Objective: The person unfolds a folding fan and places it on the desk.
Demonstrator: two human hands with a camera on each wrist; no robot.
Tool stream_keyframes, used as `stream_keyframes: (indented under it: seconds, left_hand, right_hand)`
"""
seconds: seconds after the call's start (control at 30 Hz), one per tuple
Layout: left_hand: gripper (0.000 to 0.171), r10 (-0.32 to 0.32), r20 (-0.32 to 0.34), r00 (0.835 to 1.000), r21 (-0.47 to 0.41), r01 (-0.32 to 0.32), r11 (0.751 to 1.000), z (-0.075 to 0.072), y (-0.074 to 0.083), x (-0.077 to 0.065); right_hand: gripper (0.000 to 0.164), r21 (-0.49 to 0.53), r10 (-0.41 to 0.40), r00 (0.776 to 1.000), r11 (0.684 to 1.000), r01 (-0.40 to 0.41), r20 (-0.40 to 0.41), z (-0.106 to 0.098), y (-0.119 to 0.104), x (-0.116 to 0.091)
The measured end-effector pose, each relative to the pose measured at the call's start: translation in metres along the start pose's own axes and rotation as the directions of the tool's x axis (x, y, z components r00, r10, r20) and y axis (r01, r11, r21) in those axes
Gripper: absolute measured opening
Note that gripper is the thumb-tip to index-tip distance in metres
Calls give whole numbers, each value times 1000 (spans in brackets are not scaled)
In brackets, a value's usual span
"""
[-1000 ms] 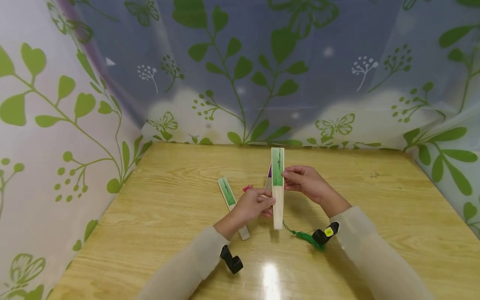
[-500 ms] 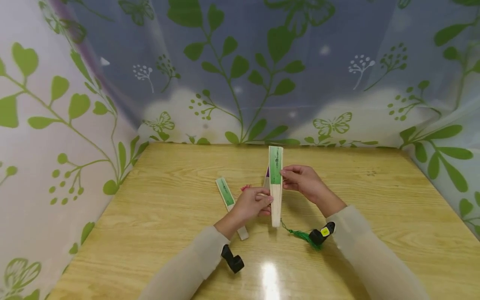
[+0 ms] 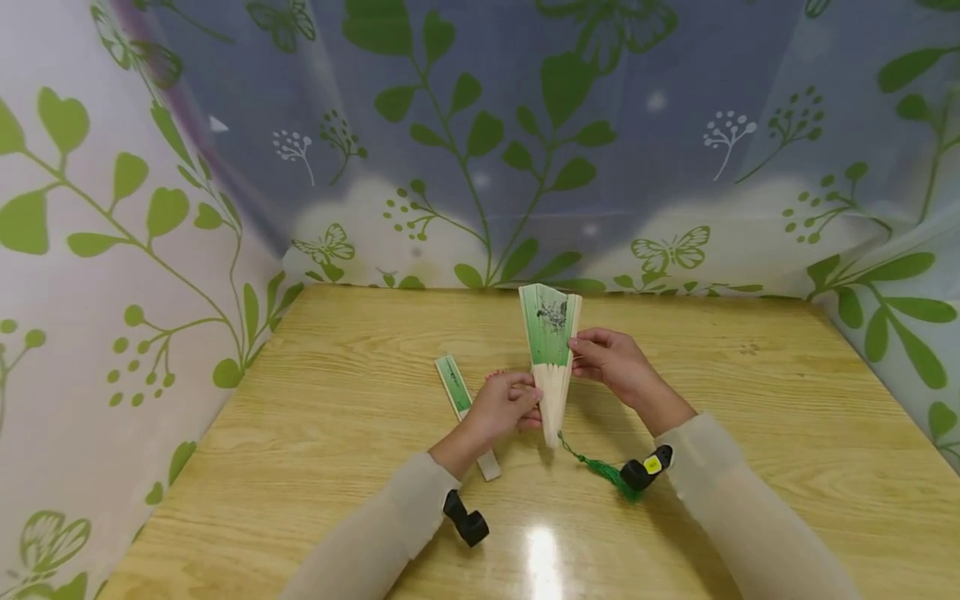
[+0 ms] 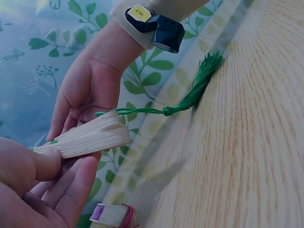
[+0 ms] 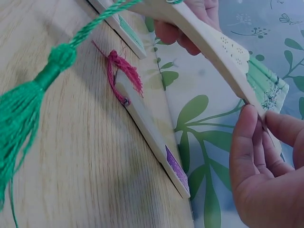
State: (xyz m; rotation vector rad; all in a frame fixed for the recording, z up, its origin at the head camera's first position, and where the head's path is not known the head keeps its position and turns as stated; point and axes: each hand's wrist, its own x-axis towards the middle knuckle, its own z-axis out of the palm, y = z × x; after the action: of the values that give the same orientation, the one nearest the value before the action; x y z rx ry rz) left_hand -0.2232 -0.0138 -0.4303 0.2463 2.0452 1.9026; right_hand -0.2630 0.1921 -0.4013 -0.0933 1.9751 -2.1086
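One folding fan (image 3: 551, 350), pale wooden ribs, green printed leaf, held above the wood-grain bench (image 3: 352, 350): folded half a second ago, now partly spread; I judge unfolding under way. Left hand (image 3: 497, 412): fingers pinching the ribs. Right hand (image 3: 618, 365): fingers pinching the right edge.

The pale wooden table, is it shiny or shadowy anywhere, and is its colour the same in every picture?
Head view: the pale wooden table looks warm yellow, with a white glare patch near the bottom edge and soft shadows; left wrist view: dimmer and greyer, with a soft shadow across the wood; right wrist view: also greyer, soft shadows toward the upper left.
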Motion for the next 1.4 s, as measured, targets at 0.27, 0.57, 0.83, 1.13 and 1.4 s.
stream_keyframes:
  seconds: [0.27,0.57,0.83,1.13,1.4]
  left_hand:
    - [32,2,-29,1000,-43,-3,999,-3,-2,3]
    - [33,50,-81,996,-23,-52,998,-6,2,5]
    - [31,94,-130,987,-23,-97,995,-10,2,4]
    - [29,100,-169,981,-97,-117,988,-12,-2,6]
    - [29,96,-194,976,-87,-115,990,-16,0,6]
  right_hand:
    - [17,0,-10,999,1000,10,-48,-1,2,2]
    - [23,4,-5,997,1000,6,-80,-2,1,2]
    - [20,48,6,993,999,-1,-118,-5,-1,0]
    - [18,90,17,988,996,-3,-155,-4,-2,0]
    - [15,103,3,987,995,14,-162,-5,1,0]
